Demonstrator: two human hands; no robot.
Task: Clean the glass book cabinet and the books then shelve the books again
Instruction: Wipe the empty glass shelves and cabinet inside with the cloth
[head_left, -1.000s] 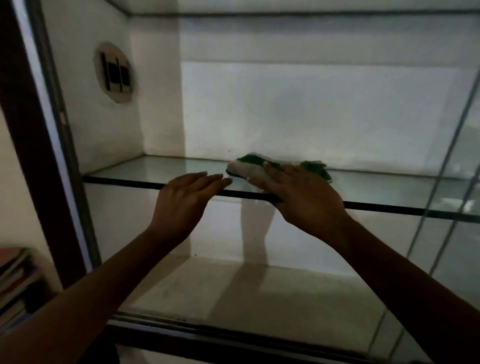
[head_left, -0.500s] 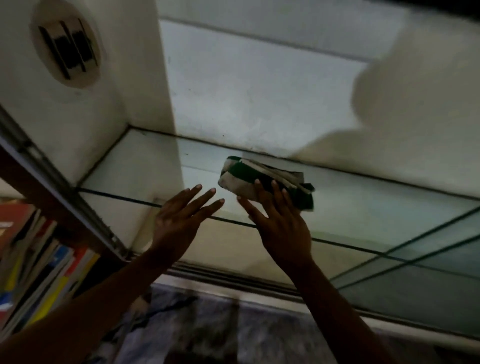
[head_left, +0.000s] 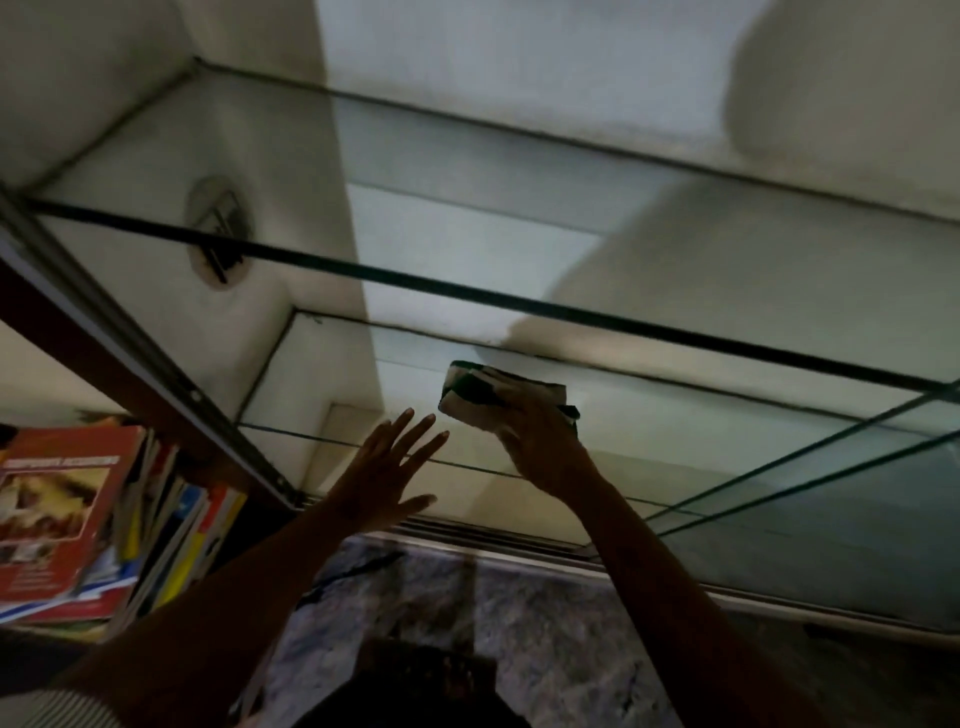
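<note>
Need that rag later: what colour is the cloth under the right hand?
Green and white cloth, best seen in the head view.

The right hand (head_left: 543, 447) covers the near end of the cloth (head_left: 483, 395). Its fingers (head_left: 511, 410) merge with the dark fabric, so the grip cannot be made out. The title on the red book (head_left: 62, 499) is too blurred to read, and the books (head_left: 171, 525) beside it run off the left edge. The round fitting (head_left: 221, 234) on the cabinet wall is smeared. Both forearms are cut by the bottom edge, as is a dark shape (head_left: 415, 691) there.
</note>
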